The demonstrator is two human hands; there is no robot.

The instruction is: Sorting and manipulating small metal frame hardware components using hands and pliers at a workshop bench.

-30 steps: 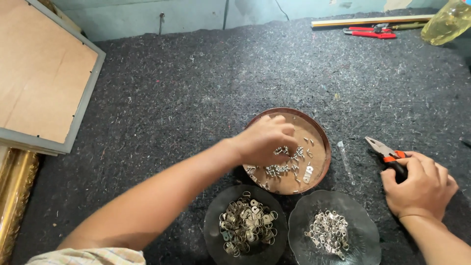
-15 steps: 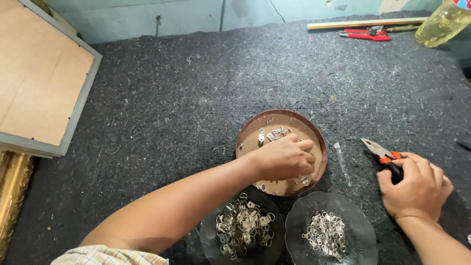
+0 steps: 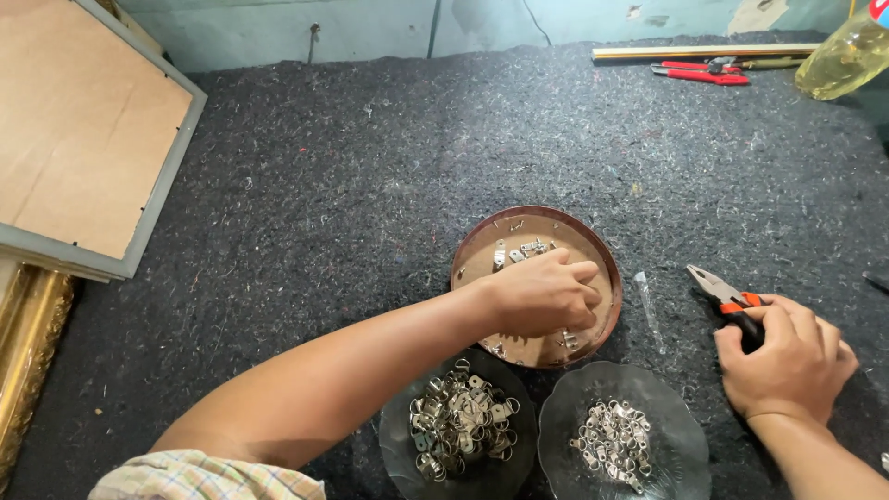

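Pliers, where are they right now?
In the head view the pliers are far right on the felt mat, gripped by the right hand, jaws pointing toward the brown dish.

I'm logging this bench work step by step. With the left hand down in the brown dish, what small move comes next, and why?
Probably lift the left hand out of the brown dish with one small metal piece pinched: its fingers are curled down among the loose pieces there, while the right hand rests on the felt gripping the pliers, ready to work it.

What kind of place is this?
Probably a picture-framing workshop: a felt-covered bench, a frame lying face down, dishes of small metal hangers, and pliers in the right hand.
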